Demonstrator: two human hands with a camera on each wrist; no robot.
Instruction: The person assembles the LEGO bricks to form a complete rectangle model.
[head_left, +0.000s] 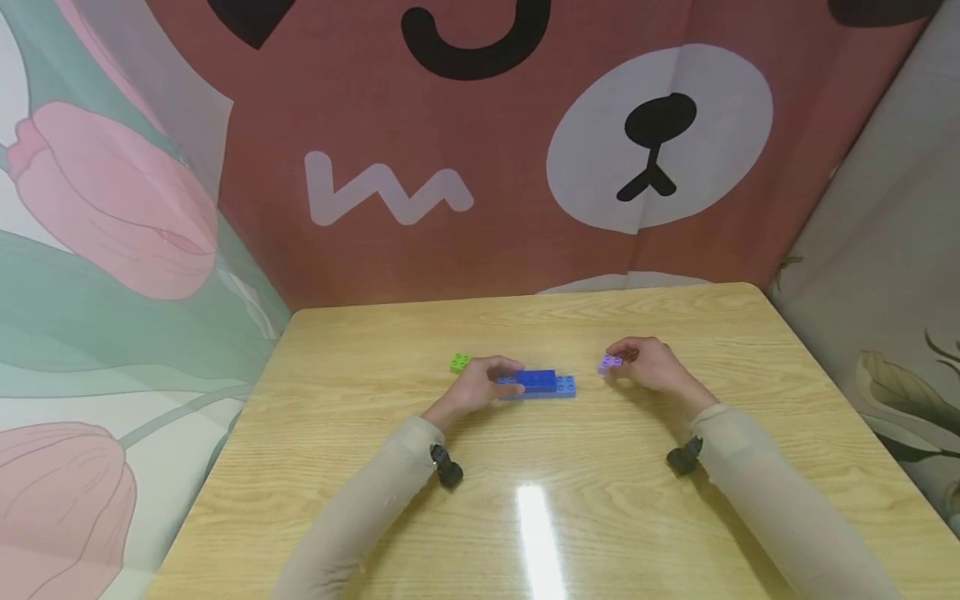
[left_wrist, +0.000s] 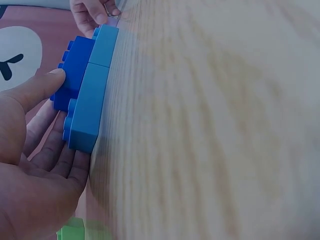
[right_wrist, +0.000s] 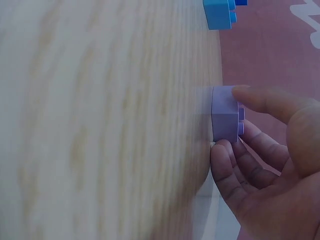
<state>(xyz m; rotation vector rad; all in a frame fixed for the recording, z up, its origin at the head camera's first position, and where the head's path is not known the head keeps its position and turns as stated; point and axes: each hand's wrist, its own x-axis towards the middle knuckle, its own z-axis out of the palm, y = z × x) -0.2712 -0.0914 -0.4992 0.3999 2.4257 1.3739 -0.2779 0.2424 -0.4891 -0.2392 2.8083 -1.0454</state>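
Purple block (head_left: 608, 364) apart from the blue stack (head_left: 537, 382)

Your right hand (head_left: 651, 364) pinches the purple block between thumb and fingers, low at the table (head_left: 600, 483). Your left hand (head_left: 478, 385) grips the stack near its left end. The stack has its long axis from left to right; the purple block is past its right end, a little farther from you. So your right hand is the nearer to that end. Green block (head_left: 459, 362) lies just beside your left hand.
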